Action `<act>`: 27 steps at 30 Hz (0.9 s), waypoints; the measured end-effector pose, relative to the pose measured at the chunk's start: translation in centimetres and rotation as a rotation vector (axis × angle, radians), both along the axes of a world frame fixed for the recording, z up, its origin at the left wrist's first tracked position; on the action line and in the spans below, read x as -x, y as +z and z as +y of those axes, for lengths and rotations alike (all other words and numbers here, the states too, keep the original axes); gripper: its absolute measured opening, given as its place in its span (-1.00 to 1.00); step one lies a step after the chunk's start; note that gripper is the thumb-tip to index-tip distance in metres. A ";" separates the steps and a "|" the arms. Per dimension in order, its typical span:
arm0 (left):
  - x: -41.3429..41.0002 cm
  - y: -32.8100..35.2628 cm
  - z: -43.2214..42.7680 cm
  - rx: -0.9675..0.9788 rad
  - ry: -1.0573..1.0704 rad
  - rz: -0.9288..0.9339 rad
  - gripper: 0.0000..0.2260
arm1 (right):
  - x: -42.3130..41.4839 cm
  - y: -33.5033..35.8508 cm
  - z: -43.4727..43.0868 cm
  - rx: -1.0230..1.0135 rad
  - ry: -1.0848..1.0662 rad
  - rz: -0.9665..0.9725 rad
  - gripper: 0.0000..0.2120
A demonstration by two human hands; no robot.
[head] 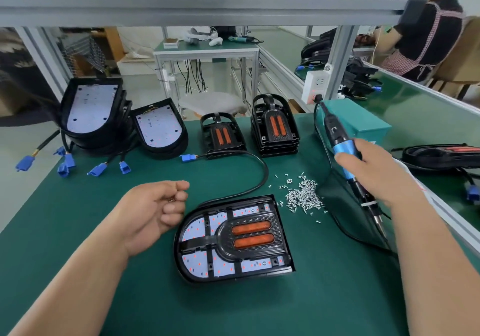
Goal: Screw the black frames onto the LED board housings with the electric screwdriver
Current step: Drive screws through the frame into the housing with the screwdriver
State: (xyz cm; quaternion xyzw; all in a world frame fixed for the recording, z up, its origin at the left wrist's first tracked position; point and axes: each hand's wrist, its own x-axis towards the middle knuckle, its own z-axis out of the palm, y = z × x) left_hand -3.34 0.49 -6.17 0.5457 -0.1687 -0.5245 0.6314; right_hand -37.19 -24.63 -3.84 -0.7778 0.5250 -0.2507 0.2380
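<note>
Green matting (104,245) covers the bench under both of your arms. At 10 o'clock a stack of LED board housings (91,109) leans with its white boards facing you. One more housing (159,128) stands just beside it, and blue connectors (65,164) trail out in front of them.

Dead centre, between your hands, the housing you are working on (283,260) lies flat. A black frame (249,237) with two orange lenses is seated in it, and its cable loops away toward 12 o'clock. Two piles of spare black frames (275,125) sit at 12 o'clock. A teal box (363,122) stands at 2 o'clock.

Your right hand (368,169), at 2 o'clock, is wrapped around the blue grip of the electric screwdriver (337,133). The tool slants, one end up toward the teal box and the other down past your wrist.

Your left hand (153,211), at 9 o'clock, is just beside the housing and apart from it. It is turned palm-up with the fingers curled inward. A tiny glint shows in the palm, too small to tell whether you are holding anything.

Loose silver screws (304,195) lie heaped at 1 o'clock, between the housing and the screwdriver.
</note>
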 end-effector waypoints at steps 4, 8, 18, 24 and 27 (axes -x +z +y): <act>-0.3 0.0 -0.1 0.095 0.036 0.189 -0.65 | -1.0 0.6 0.9 -0.270 0.029 -0.584 -0.83; -0.3 -0.1 -0.2 0.123 0.039 0.213 -0.72 | -1.4 1.6 1.6 -0.350 0.082 -0.888 -0.75; 0.1 -0.5 -0.8 0.155 -0.019 0.098 -0.71 | -4.2 2.6 3.6 -0.605 0.030 -1.545 -0.71; 0.1 -0.3 -1.4 0.160 -0.025 0.057 -0.70 | -6.9 4.0 3.9 -0.578 -0.001 -1.654 -0.80; 0.5 -0.4 -1.6 0.146 -0.059 -0.009 -0.78 | -8.6 4.6 4.3 -0.625 0.015 -1.686 -0.87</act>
